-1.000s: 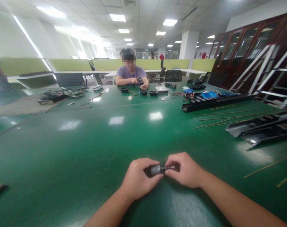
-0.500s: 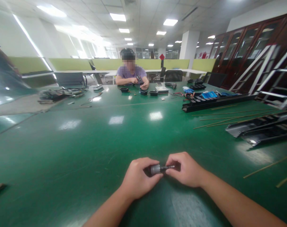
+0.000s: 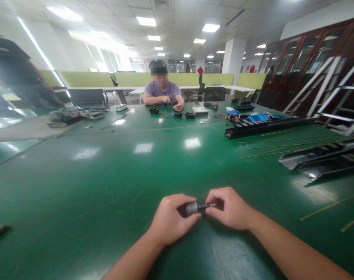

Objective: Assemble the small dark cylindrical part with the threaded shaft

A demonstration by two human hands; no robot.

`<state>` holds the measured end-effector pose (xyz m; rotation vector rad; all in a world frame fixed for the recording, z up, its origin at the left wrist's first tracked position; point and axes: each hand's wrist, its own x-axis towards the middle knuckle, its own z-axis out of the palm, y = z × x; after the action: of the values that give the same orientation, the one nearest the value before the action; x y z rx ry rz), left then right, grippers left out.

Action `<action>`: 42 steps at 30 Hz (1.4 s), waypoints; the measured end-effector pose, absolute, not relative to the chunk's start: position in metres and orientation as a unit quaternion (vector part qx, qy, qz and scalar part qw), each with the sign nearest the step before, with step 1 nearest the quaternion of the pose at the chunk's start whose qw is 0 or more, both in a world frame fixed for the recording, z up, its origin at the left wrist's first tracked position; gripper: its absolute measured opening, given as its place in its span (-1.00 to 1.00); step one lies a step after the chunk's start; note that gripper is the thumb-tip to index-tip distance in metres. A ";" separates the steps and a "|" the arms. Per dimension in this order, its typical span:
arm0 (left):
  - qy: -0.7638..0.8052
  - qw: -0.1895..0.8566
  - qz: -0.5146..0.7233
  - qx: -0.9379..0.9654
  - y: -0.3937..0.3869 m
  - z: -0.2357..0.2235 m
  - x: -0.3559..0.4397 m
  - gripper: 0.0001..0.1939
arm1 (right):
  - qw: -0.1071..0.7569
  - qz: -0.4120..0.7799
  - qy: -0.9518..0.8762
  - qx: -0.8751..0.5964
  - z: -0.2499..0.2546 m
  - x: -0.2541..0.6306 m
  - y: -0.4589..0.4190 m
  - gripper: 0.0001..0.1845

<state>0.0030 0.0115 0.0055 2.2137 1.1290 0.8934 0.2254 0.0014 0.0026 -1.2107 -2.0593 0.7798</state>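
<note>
My left hand (image 3: 172, 217) is closed around a small dark cylinder with a grey band (image 3: 191, 209), thumb and fingers on either side of it. From the cylinder's right end a thin, ridged dark shaft (image 3: 205, 206) sticks out sideways. The thumb and forefinger of my right hand (image 3: 231, 208) pinch at this shaft, whose light tip shows between them. The kind of tool or part is not clear. Both hands are low over the green table (image 3: 121, 179), close to its surface.
Across the table a person (image 3: 162, 93) handles a dark tool, with black boxes (image 3: 190, 115) in front. Black metal channels (image 3: 325, 159) and thin rods (image 3: 282, 147) lie to the right. A bundle (image 3: 69, 116) lies far left, a ladder (image 3: 325, 85) stands right.
My right fingertips have shifted slightly right, away from the cylinder, and more of the shaft shows. At the far left, a person in dark clothes has come further into view.
</note>
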 end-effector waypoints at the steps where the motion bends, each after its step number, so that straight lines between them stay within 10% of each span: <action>1: 0.414 0.248 0.330 0.811 0.011 0.006 0.003 -0.81 | 0.310 0.296 -0.779 -0.458 0.003 0.226 0.001 -0.97; 42: 0.437 0.254 0.329 0.798 0.012 0.004 0.002 -0.77 | 0.314 0.297 -0.779 -0.453 0.000 0.233 0.005 -0.96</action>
<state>0.0015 0.0120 0.0042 2.1673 1.1881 0.8951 0.2331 0.0048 -0.0001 -1.1948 -2.0542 0.7833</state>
